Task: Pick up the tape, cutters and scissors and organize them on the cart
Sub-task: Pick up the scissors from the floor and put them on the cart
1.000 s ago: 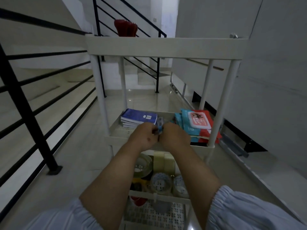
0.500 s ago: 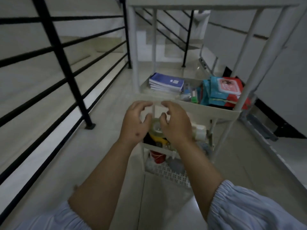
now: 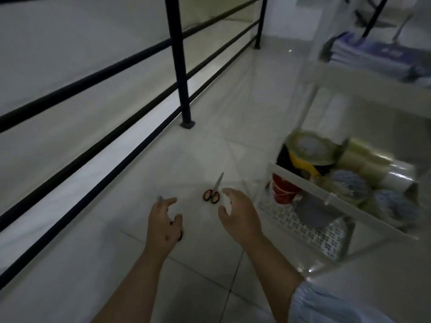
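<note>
A pair of scissors with orange-and-black handles lies on the tiled floor, blades pointing away. My right hand hovers just right of its handles, fingers apart and holding nothing. My left hand is spread over a second pair of scissors; only its blade tip and dark handles show, and I cannot tell whether the hand touches it. At the right stands the white cart, blurred, with several tape rolls on its middle shelf.
A black railing runs along the left, its post foot on the floor beyond the scissors. Blue notebooks lie on the cart's upper shelf. A red item sits on the perforated bottom shelf.
The view has swung down and left from the cart to the floor. Both hands have left the cart's shelf and dropped towards the scissors on the tiles.
</note>
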`<action>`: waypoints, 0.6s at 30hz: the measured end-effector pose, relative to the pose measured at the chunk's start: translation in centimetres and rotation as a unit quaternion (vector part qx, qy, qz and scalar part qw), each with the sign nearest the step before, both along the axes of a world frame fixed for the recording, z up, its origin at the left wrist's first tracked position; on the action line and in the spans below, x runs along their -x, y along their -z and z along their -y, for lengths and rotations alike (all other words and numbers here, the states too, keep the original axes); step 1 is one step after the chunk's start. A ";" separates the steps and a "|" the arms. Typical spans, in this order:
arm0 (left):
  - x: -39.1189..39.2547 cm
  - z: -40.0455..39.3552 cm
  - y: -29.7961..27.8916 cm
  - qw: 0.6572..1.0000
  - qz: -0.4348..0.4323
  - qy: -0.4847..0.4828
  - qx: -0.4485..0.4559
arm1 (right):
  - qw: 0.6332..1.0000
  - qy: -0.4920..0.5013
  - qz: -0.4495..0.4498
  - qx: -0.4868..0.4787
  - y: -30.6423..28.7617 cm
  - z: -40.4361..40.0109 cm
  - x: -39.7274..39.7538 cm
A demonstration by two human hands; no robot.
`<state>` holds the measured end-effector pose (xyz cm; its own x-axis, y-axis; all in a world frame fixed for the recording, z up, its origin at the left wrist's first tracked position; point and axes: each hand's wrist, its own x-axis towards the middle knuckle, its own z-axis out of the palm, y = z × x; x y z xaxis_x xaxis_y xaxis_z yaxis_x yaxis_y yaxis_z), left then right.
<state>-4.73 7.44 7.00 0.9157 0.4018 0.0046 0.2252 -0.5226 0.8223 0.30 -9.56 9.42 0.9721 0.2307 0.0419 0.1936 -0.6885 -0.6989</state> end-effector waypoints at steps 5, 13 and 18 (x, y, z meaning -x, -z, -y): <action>2.3 -4.7 7.0 0.993 -0.107 -0.047 0.019 | 0.991 -0.053 -0.123 0.024 8.5 -5.8 0.7; -0.2 -8.0 15.1 0.980 -0.193 -0.001 0.051 | 0.962 -0.089 -0.259 -0.003 18.3 -10.8 -0.8; -2.8 -8.8 17.8 0.975 -0.193 -0.012 0.111 | 0.974 -0.097 -0.207 0.011 21.2 -14.3 -2.1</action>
